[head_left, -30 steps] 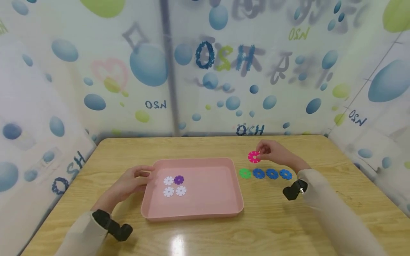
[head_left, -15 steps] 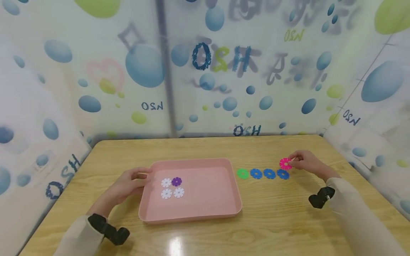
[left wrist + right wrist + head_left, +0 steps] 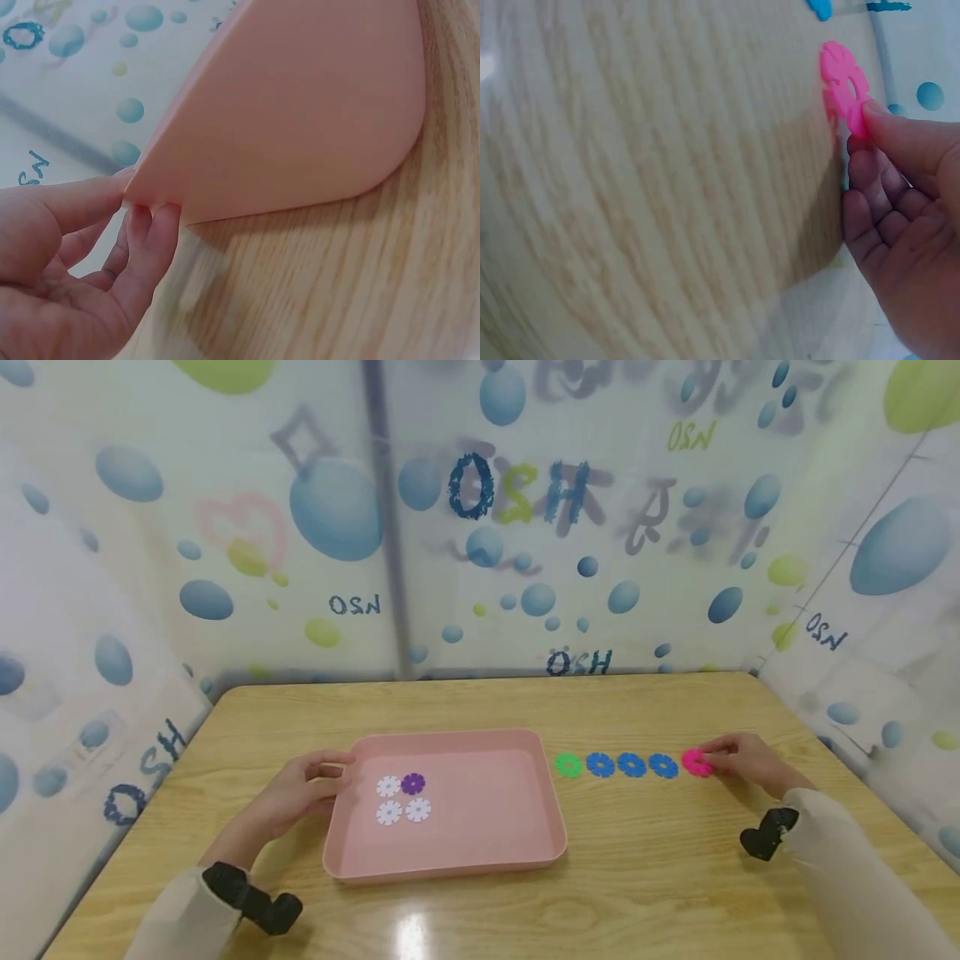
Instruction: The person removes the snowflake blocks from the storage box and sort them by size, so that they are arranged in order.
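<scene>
Sideways and down, the bright pink, flower-shaped plastic disc has moved to the row's right end, pinched in the right hand, so the row seems to be getting one longer. Nearest on the wooden desk is a pale pink, shallow tray, its rim held by the left hand. Inside lie three white flower discs and one purple flower disc. Next come one green flower disc and three blue flower discs, then a bubble-print wall.

Tray: pink. Nearer left edge: white discs, purple disc. Past right edge: green disc, blue discs, magenta disc. Table: tan woodgrain. Wall: white, blue-and-green spots.
</scene>
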The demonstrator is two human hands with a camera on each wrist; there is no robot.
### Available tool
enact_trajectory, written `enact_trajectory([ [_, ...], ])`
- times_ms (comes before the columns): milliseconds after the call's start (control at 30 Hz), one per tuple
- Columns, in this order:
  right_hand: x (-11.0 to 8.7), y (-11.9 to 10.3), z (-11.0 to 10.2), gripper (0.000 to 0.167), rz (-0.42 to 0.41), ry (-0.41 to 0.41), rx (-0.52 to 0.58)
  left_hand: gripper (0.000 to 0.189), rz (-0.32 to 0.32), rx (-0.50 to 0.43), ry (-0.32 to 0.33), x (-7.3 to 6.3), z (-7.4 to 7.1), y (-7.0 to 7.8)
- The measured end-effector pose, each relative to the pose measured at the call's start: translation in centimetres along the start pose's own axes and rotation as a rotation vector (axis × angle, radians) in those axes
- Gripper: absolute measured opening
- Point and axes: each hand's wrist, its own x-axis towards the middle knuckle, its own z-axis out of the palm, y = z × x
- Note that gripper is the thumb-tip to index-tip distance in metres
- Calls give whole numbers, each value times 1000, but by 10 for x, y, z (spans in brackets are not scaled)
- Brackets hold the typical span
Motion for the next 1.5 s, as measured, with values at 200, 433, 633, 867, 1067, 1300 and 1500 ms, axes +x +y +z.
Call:
enact_trajectory([
  [200, 4, 4, 3, 39, -19, 29, -69, 44, -2, 16, 7, -1, 0, 4],
  [433, 5, 3, 6, 33, -72, 57, -119, 45, -27, 36, 24, -1, -3, 5],
  [633, 4, 1, 4, 40, -39, 43, -89, 44, -20, 29, 24, -2, -3, 3],
  [867, 5, -5, 1, 54, 14, 22, 42, 44, -12, 2, 12, -1, -2, 2],
  [1067, 17, -51, 11, 50, -113, 3, 77, 44, -13, 3, 19, 0, -3, 0],
  [1300, 38, -116, 43, 41, -268, -100, 134, 45, -38, -13, 33, 1, -3, -4],
  [1500, 51, -154, 74, 33, -328, -163, 190, 44, -32, -17, 27, 2, -2, -4],
])
